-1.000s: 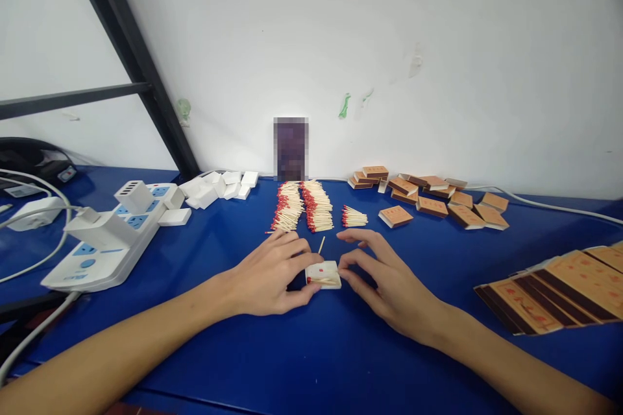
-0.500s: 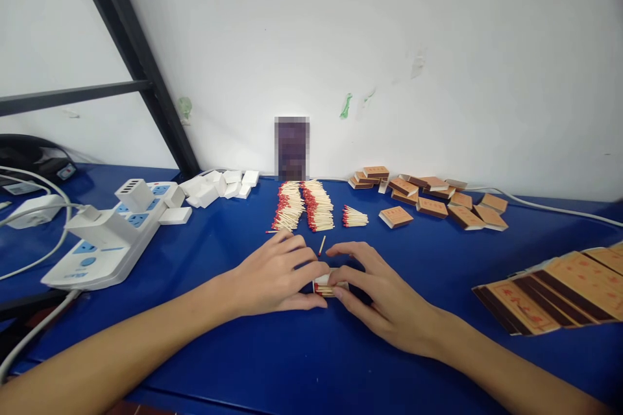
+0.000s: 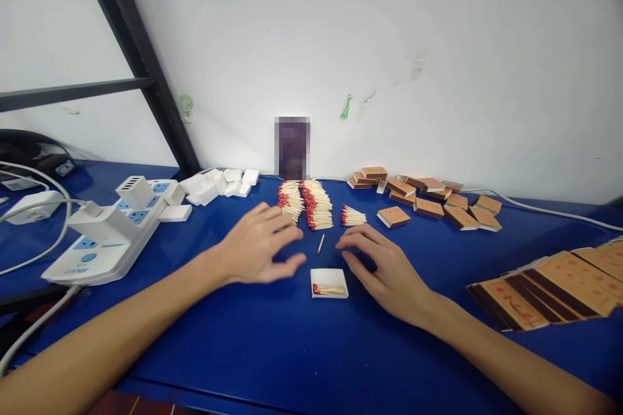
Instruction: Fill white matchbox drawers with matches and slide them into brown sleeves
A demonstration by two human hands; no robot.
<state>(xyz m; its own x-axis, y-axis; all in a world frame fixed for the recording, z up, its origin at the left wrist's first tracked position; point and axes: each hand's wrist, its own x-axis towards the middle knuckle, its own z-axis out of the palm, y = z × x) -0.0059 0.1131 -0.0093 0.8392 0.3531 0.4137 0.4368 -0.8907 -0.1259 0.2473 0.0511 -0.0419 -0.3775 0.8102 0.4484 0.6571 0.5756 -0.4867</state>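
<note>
A white matchbox tray (image 3: 321, 275) lies on the blue table, with several red-tipped matches (image 3: 328, 289) along its near side. My left hand (image 3: 263, 243) is over the table to the tray's left, thumb and fingers apart and nothing in them. To the right of the tray, my right hand (image 3: 384, 266) has its fingers bent and parted, holding nothing. One loose match (image 3: 320, 244) lies between the hands, behind the tray. Beyond it are two long rows of matches, a left row (image 3: 291, 200) partly behind my left hand and a right row (image 3: 317, 206), plus a small bunch (image 3: 353, 214).
White empty trays (image 3: 204, 187) are heaped at the back left, by a power strip (image 3: 109, 233) with cables. Brown matchboxes (image 3: 428, 207) lie piled at the back right. Flat matchbox sleeves (image 3: 545, 285) fan out at the right. A black metal frame (image 3: 146, 71) stands at left.
Both hands have come away from the white tray and moved apart, the left one to the left and back. The tray and its matches now show fully.
</note>
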